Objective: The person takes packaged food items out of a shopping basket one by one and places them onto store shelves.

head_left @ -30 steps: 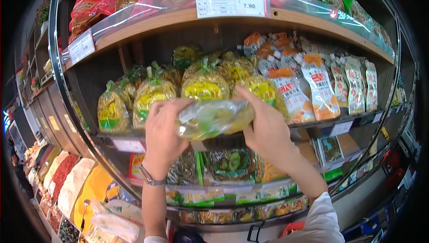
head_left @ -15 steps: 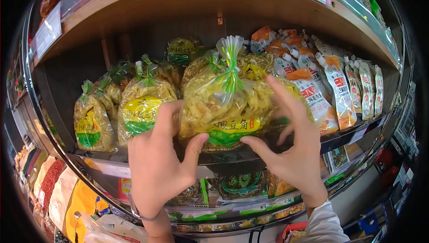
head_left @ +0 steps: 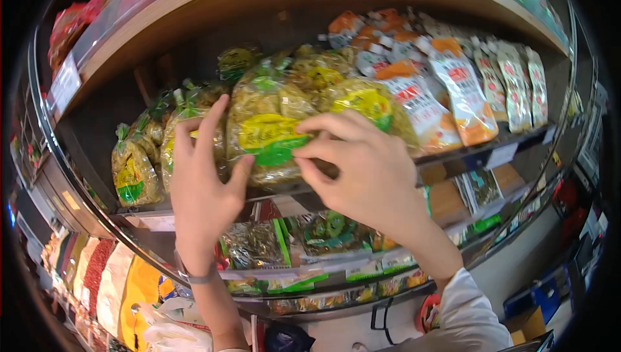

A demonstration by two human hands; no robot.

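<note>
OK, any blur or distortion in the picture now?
Head view: lens distortion bows the upper wooden shelf, corners are black; blur smears the lettering on the yellow-and-green-labelled plastic bag and softens the left hand and right hand.

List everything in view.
Tied clear plastic food bags: several, yellow-green, middle shelf, left to centre
Spouted plastic pouches: many, orange and white, middle shelf, right
Flat plastic packets: several, green-edged, lower shelf
Glossy plastic bags: count unclear, red, upper left
Rectangular price tags: several, white, shelf edges
Round spoon: one, silvery, lower left
Heaped loose goods: several, red, white, yellow, lower left
Left hand: one, left of centre bag
Right hand: one, at its label
</note>
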